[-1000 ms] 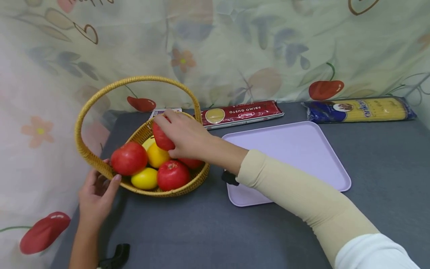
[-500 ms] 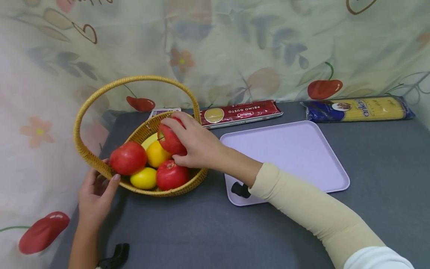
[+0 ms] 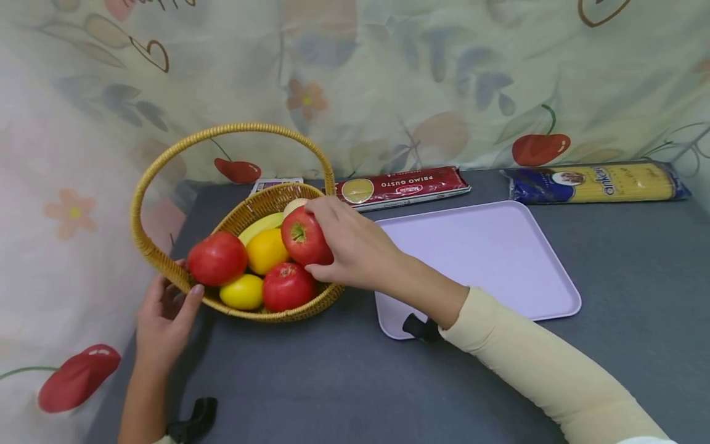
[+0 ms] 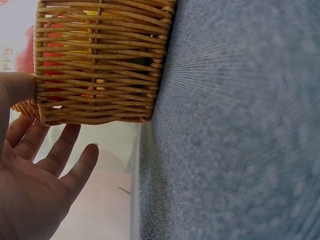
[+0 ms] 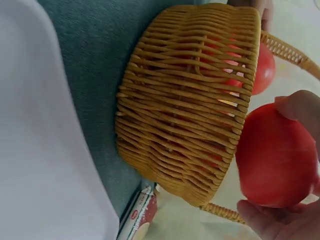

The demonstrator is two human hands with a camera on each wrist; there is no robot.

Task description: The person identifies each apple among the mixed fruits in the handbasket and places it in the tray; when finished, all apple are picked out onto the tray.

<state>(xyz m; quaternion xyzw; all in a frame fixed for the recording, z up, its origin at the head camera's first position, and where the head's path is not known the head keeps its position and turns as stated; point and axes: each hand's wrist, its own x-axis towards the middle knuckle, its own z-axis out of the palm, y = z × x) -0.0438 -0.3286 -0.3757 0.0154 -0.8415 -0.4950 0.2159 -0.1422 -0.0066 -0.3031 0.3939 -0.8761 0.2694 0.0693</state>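
My right hand [image 3: 363,250] grips a red apple [image 3: 304,237] at the right side of a wicker basket [image 3: 302,316]. In the right wrist view the apple [image 5: 277,155] is beside the basket's rim, with the thumb and fingertips around it. My left hand [image 3: 166,320] holds the basket's left rim at the foot of the tall handle [image 3: 143,240], thumb in front and fingers behind. Inside lie a large red fruit [image 3: 217,259], another red fruit [image 3: 288,287], a lemon [image 3: 241,292], an orange-yellow fruit [image 3: 266,250], a banana [image 3: 261,227] and a pale fruit [image 3: 294,206], partly hidden.
A lilac tray [image 3: 477,253] lies right of the basket, partly under the right forearm. Along the back wall are a red pasta packet [image 3: 407,187] and a yellow and blue spaghetti packet [image 3: 599,182]. Patterned cloth [image 3: 388,80] hangs behind the grey table [image 3: 344,382].
My right hand has drawn the apple rightward and toward me, turning its stem end to the head view. More of the banana and a pale fruit now show. The left hand keeps its hold.
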